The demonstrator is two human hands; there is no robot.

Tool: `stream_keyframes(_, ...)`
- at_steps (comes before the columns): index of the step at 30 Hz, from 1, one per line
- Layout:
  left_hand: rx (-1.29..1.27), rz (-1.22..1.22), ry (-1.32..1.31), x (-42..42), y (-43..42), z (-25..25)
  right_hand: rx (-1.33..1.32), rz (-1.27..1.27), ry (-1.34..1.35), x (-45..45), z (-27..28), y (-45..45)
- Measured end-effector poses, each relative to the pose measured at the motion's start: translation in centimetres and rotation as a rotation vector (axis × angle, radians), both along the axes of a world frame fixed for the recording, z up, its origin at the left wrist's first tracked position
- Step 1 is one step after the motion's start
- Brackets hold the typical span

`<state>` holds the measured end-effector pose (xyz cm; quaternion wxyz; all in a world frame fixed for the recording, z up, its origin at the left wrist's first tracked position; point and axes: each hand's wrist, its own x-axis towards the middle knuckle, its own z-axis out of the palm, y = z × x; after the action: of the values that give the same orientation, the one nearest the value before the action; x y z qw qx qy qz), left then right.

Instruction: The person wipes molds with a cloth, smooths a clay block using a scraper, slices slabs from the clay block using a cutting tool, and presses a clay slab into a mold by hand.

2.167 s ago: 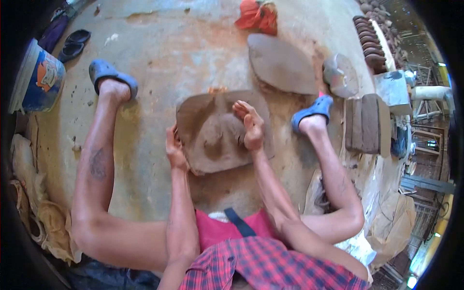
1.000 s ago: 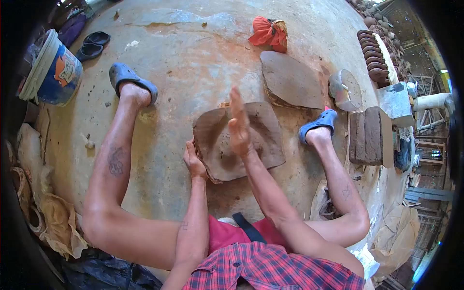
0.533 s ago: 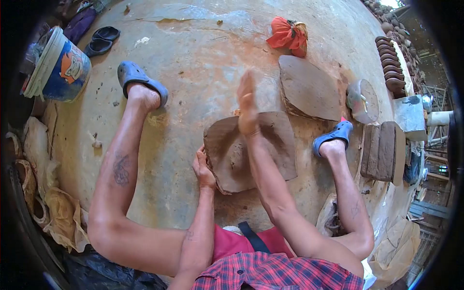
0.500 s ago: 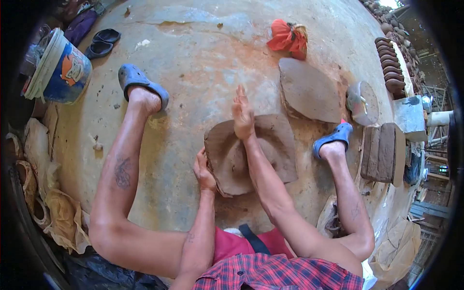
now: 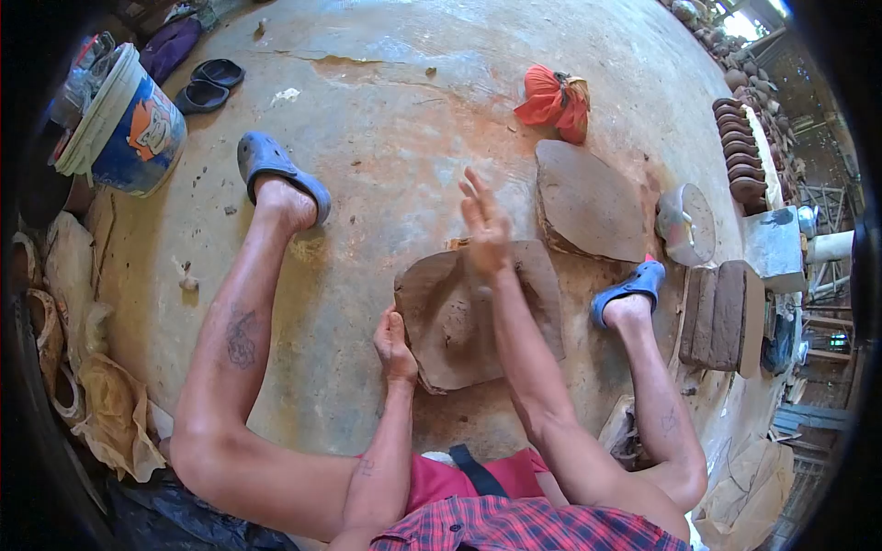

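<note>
A brown clay slab [image 5: 459, 354] with a hollowed, uneven middle lies on the floor between my legs. My left hand [image 5: 395, 347] rests against its left edge, fingers along the side and partly hidden. Over the slab's upper part is my right hand [image 5: 485, 230], slightly blurred, with its fingers apart and nothing in them. A second, flatter clay slab [image 5: 593, 202] lies beyond it to the right.
A red cloth bundle [image 5: 556, 103] sits beyond the flat slab. To the right are a round container [image 5: 684, 225], stacked clay blocks [image 5: 721, 317] and a metal box [image 5: 774, 250]. A bucket [image 5: 133, 129] and dark sandals [image 5: 209, 84] are at the left.
My right hand has shifted about over the slab, and its fingers are now more spread. My left hand stays at the left edge. The whole view has shifted, so the slab appears lower and farther right.
</note>
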<state>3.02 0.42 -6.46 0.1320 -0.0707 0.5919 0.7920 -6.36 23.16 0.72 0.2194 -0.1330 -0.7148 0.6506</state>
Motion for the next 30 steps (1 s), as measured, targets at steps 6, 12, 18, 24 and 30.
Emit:
stream_keyframes(6, -0.071, 0.135, -0.001, 0.5, 0.7, -3.5, 0.942, 0.388, -0.857, 2.6, 4.7, 5.7)
stream_keyframes(12, -0.146, 0.088, 0.019, -0.1, 0.9, -3.1, 0.888, 0.386, -0.743, 3.8, 3.4, 5.2)
stream_keyframes(18, -0.219, -0.036, -0.043, -2.1, 1.1, -3.1, 0.840, 0.348, -0.809, 6.2, 3.1, 5.2)
stream_keyframes(24, -0.181, -0.252, -0.055, -1.9, 0.1, -1.8, 0.808, 0.286, -0.853, 10.2, 1.8, 5.9)
stream_keyframes(30, -0.583, -0.492, 0.056, -0.2, -1.1, 3.2, 0.741, 0.272, -0.915, 13.9, 2.9, 6.4)
